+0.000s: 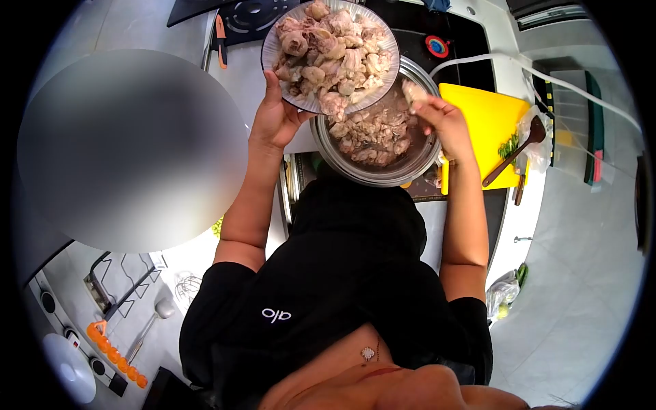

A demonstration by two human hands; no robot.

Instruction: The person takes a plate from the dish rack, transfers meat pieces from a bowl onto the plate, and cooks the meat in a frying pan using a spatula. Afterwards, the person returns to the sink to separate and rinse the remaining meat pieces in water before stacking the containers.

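My left hand [276, 117] grips the near left edge of a ridged plate [267, 51], thumb on its rim and fingers partly hidden beneath. Pale meat pieces [335, 55], which look like cooked chicken, are heaped on it. The plate is held over the far left part of a round metal pot [372, 180] and covers some of it. Inside the pot, more chopped meat [376, 137] sits in cloudy brownish liquid. Above the pot's right side, my right hand [443, 123] pinches one meat piece [413, 92] between thumb and fingers.
Right of the pot lies a yellow cutting board [478, 130] with chopped greens [508, 147], a brown spatula [514, 152] and a plastic bag [536, 140]. A white hose [471, 60] arches behind. An orange-handled knife [221, 41] lies back left. A large blurred disc hides the left side.
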